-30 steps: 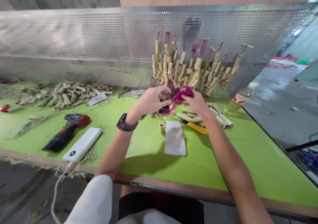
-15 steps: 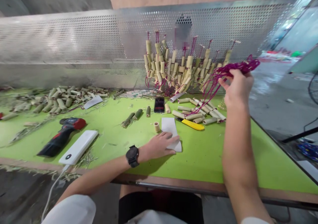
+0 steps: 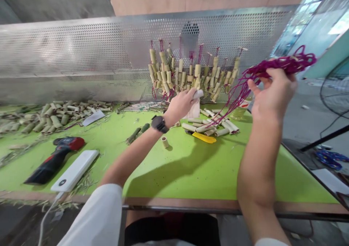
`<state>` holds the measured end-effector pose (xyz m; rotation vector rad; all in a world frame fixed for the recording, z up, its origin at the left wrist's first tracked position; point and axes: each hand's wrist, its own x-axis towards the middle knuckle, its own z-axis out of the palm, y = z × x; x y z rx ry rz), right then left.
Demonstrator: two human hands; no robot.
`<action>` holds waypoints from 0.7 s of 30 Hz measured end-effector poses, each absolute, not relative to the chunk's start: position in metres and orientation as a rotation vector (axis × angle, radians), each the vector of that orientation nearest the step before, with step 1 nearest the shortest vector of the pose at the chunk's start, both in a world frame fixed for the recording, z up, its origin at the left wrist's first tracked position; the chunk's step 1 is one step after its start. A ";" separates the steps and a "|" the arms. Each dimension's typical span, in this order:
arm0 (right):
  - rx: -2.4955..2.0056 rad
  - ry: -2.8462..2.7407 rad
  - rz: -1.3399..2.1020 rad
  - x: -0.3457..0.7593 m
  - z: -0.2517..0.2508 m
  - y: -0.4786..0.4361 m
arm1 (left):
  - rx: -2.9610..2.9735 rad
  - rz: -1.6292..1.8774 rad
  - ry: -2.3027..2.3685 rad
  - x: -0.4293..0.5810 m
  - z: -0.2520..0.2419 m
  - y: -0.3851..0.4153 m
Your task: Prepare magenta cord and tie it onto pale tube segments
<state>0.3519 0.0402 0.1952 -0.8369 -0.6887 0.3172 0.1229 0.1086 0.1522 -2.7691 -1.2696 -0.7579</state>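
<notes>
My left hand [image 3: 181,106], a black watch on its wrist, is raised over the far side of the table and closed on a white sheet of paper [image 3: 194,110]. A curled white edge sticks out by its fingertips. High on the right, my right hand [image 3: 274,89] grips a bundle of purple cord [image 3: 283,63]. Loose strands run from that bundle down to a pile of cut bamboo tubes [image 3: 204,128]. Beside the pile lies a yellow utility knife [image 3: 204,137]. One short bamboo piece [image 3: 164,142] stands upright below my left wrist.
Bamboo tubes on purple cords [image 3: 191,73] hang along the perforated metal panel [image 3: 89,53]. To the left are a heap of tubes [image 3: 51,118], a cordless drill [image 3: 56,158] and a white power bank [image 3: 75,170] with a cable. Shavings litter the green table [image 3: 191,180].
My left hand has lifted the white paper off the table and moved it up and away from me. My right hand has shifted right with the purple cord. The view has turned slightly.
</notes>
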 end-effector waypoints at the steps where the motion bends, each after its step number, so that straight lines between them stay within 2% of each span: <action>1: -0.851 -0.732 0.312 0.354 0.195 0.038 | -2.740 -0.780 -1.263 0.136 0.150 0.119; 4: -0.901 -0.886 0.312 0.360 0.192 0.033 | -2.759 -0.566 -1.270 0.163 0.133 0.135; 6: -0.919 -0.949 0.339 0.359 0.189 0.034 | -2.799 -0.169 -1.403 0.167 0.123 0.135; 8: -0.937 -0.992 0.398 0.355 0.187 0.037 | -2.873 0.083 -1.431 0.159 0.123 0.129; 11: -1.008 -1.080 0.506 0.342 0.183 0.042 | -2.979 0.136 -1.426 0.130 0.142 0.112; 16: -1.198 -1.533 0.786 0.315 0.172 0.048 | -3.166 -0.326 -1.364 0.066 0.180 0.078; 21: -1.217 -1.923 0.911 0.285 0.156 0.063 | -3.568 -0.908 -1.113 0.032 0.173 0.083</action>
